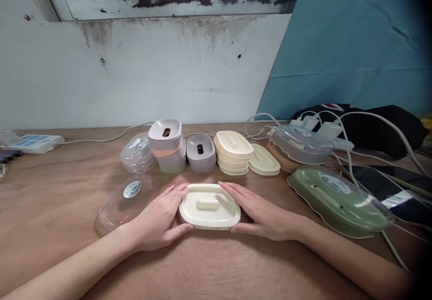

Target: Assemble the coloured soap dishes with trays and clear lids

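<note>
The cream lid lies crosswise on the bench, long axis running from left hand to right hand; each cups one end, fingers pressed together.

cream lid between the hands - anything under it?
The cream lid lies flat on the wooden table, left hand and right hand against its ends. Only table shows around its rim; whatever is beneath is covered by the lid itself.

head view: left hand and right hand flank a cream lid on the wooden table, fingers touching its ends; clear cover just left, green dish to the right.
</note>
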Tool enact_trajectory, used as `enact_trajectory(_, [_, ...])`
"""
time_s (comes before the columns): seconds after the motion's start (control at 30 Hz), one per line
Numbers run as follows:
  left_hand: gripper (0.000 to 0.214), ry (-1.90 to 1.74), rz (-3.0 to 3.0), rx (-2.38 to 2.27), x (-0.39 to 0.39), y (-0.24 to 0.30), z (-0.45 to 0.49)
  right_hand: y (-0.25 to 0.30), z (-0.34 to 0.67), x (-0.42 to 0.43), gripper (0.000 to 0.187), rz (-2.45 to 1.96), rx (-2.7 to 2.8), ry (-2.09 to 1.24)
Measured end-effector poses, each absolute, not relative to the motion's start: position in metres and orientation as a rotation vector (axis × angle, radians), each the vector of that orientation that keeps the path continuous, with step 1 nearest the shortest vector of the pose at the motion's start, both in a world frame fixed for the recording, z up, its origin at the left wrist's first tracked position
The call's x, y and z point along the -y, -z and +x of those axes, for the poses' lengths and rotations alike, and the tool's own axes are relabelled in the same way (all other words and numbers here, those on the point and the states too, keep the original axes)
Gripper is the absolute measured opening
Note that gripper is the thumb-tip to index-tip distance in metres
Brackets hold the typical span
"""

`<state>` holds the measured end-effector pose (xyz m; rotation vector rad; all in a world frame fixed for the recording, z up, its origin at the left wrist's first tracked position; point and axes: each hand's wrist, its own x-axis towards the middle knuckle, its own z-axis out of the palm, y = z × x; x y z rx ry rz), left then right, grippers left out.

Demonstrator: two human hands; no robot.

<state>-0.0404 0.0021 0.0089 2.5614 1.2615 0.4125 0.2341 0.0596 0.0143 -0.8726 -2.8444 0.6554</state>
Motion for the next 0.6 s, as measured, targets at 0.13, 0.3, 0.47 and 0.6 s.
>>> enact_trajectory(0.13, [0.063,-0.451,2.637,-1.277,-0.002,-0.009,-0.04,-0.014,0.233,-0.059,0.088,-0.879,2.845,-0.632])
enact_trajectory(0.3, [0.054,-0.593,2.816,-1.398,-0.034,-0.037,-0.017,-0.015,0.229,-0.06,0.089,-0.921,2.85,-0.675])
enact_trajectory(0.47, [0.038,-0.457,2.728,-1.768,-0.092,-0.059,0.021,-0.016,0.228,-0.062,0.089,-0.899,2.832,-0.705])
enact_trajectory(0.6, [0.023,-0.348,2.668,-1.848,-0.111,-0.055,0.032,-0.016,0.228,-0.063,0.089,-0.898,2.836,-0.713])
